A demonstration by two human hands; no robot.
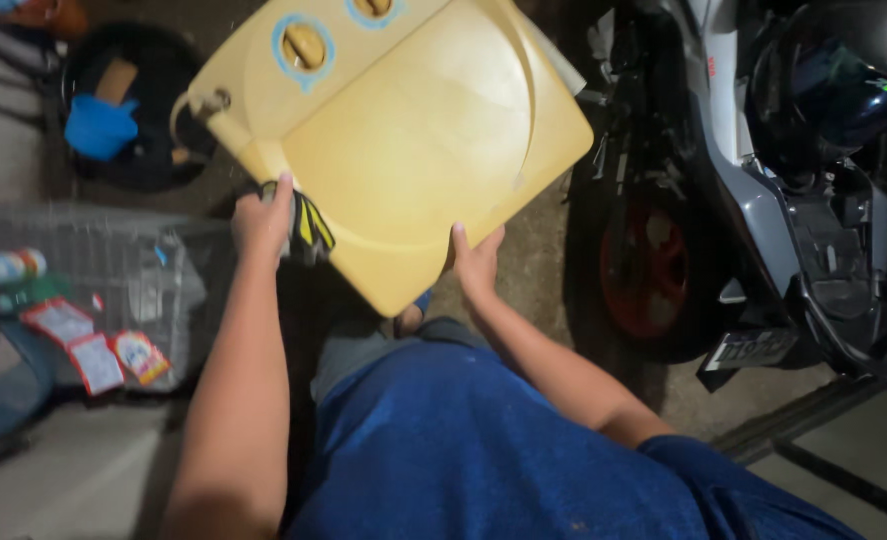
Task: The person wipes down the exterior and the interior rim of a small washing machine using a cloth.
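Motorcycle [764, 180] right of yellow panel [404, 130]; black basin [154, 110] left.

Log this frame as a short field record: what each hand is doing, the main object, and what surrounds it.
view: head camera, looking down
main object: yellowed plastic appliance top panel with two round knobs ringed in blue, held tilted
left hand: grips the panel's left edge, over a black and yellow piece
right hand: holds the panel's lower right edge
right side: parked motorcycle with red rear wheel hub
upper left: black basin holding a blue item
left: wire crate with packets beside it
clothing: blue shirt
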